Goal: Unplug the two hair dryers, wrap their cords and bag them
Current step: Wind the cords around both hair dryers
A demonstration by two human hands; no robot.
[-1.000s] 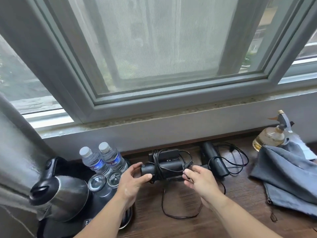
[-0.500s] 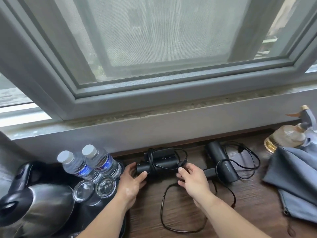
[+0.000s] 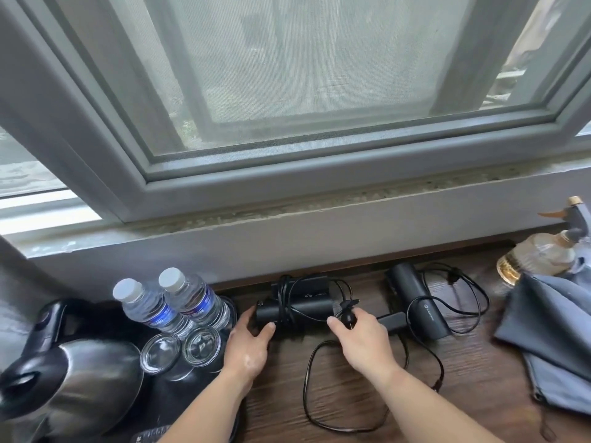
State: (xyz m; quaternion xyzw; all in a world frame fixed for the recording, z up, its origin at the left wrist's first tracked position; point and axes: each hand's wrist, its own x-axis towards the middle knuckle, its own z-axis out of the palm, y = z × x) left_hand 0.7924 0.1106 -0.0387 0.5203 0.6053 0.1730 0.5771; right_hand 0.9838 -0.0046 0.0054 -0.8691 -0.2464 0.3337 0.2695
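**Q:** Failure modes from here?

**A:** The left hand (image 3: 249,343) grips the dryer (image 3: 294,310) at its 9 o'clock end; the right hand (image 3: 361,340) pinches the plug (image 3: 347,318). The slack cord (image 3: 304,391) at 6 o'clock may snag and loosen the wraps. The glasses (image 3: 203,345), just beside the left hand, may be knocked.

**Q:** Dryer location?

**A:** On the surface (image 3: 479,394), between both hands. The second dryer (image 3: 419,305) lies at 3 o'clock, with the bag (image 3: 550,330) beyond.

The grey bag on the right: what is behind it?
A clear spray bottle is behind the grey bag. Its gold-banded base and trigger head show; the bag's fold covers part of its body. What the bag holds cannot be seen.
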